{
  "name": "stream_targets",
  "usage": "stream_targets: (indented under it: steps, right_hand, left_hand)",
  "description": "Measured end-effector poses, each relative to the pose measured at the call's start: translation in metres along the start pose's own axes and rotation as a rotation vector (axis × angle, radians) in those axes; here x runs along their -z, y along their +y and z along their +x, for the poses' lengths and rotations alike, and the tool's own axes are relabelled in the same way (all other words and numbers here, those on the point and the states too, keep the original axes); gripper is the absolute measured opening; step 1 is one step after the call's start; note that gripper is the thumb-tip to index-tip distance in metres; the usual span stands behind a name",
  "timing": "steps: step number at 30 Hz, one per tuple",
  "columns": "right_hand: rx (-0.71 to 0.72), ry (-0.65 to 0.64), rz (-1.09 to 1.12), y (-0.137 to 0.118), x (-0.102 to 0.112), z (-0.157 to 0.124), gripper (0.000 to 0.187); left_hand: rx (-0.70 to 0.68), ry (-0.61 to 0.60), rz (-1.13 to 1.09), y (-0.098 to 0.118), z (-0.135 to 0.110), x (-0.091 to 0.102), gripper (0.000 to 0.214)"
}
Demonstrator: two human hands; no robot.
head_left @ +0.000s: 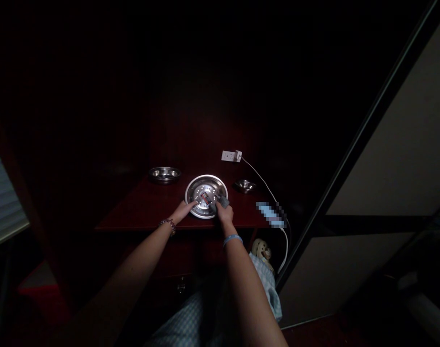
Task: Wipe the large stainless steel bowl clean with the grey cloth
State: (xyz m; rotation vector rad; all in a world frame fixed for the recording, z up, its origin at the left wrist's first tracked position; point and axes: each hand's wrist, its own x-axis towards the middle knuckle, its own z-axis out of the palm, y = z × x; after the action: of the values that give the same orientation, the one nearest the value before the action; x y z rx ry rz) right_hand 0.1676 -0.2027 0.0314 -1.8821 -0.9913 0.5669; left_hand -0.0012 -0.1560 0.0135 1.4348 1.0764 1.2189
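Note:
A round steel plate [201, 189] lies on the dark red table [144, 207], near its front edge. My left hand [184, 210] rests at the plate's left rim, fingers stretched toward it. My right hand [224, 211] is closed on a small grey pad or cloth [224, 201] pressed at the plate's right rim. A beaded bracelet sits on my left wrist, a light blue band on my right.
A small steel bowl [164, 174] stands at the back left, a smaller one [245, 185] to the plate's right. A white wall socket with a plugged charger [231, 156] feeds a white cable [267, 189] running down the right side. The surroundings are very dark.

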Motion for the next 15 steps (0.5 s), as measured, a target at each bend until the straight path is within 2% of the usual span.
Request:
stream_targets:
  steps: [8, 15]
  right_hand:
    - [-0.006, 0.040, -0.008, -0.0032, -0.0033, -0.0014, 0.037]
    - [-0.007, 0.004, -0.043, -0.0041, -0.0006, -0.0019, 0.043]
  left_hand:
    - [0.014, 0.039, -0.023, 0.0014, -0.0005, 0.0022, 0.032]
    - [0.028, 0.035, 0.008, 0.0029, -0.0006, 0.0019, 0.029]
